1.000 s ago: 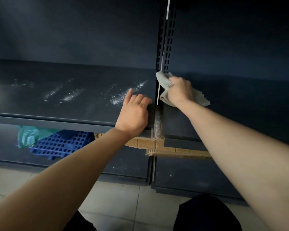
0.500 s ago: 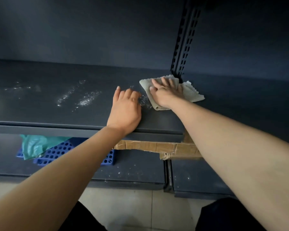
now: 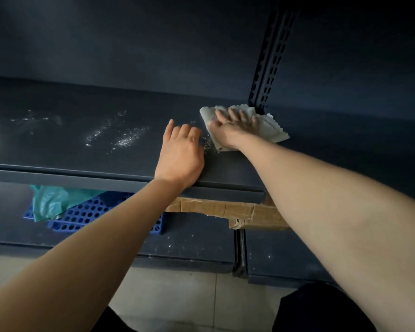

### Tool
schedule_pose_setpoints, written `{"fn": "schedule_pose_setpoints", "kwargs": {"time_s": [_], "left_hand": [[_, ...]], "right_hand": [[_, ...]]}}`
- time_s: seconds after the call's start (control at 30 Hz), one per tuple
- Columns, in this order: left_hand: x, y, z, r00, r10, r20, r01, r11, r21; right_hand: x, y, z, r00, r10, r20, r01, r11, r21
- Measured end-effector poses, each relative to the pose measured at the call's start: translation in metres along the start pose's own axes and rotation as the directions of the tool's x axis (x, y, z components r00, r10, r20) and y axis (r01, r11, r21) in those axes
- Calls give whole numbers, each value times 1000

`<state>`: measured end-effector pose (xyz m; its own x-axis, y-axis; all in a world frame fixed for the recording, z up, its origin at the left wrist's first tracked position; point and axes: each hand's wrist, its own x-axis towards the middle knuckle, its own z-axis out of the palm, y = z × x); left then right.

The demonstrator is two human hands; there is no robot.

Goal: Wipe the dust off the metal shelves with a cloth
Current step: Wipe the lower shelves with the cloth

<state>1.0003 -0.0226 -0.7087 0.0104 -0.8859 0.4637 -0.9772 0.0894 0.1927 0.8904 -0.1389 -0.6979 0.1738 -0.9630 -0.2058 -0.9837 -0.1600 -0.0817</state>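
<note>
Right hand: the right hand is pressing flat, fingers spread, on the grey cloth (pinning it, not gripping).
Cloth: lying on the dark metal shelf, at the slotted upright's foot.
Left hand: the left hand is resting palm-down, fingers loosely curled, holding nothing, at the cloth's eight o'clock.
Dust: white dust streaks are showing at the left hand's nine o'clock.

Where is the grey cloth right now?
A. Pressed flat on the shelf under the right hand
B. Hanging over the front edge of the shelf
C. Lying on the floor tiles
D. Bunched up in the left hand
A: the right hand lies spread on the grey cloth, flat on the metal shelf by the slotted upright; the left hand rests bare beside it.
</note>
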Motion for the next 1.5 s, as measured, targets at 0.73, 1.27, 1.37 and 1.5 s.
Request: {"fn": "schedule_pose_setpoints", "kwargs": {"time_s": [0.73, 1.27, 1.37, 1.5], "left_hand": [[-30, -57, -27, 992, -125, 3, 125, 992, 30], [2, -55, -20, 992, -73, 106, 72, 997, 16], [2, -54, -15, 996, -56, 70, 58, 998, -17], [4, -54, -12, 996, -65, 56, 66, 998, -21]], "right_hand": [[-64, -62, 16, 988, -150, -40, 151, 988, 12], [-32, -11, 2, 999, 30, -38, -29, 999, 23], [-18, -17, 1, 999, 23, -46, -24, 1000, -1], [1, -28, -2, 999, 12, -48, -11, 999, 40]]}}
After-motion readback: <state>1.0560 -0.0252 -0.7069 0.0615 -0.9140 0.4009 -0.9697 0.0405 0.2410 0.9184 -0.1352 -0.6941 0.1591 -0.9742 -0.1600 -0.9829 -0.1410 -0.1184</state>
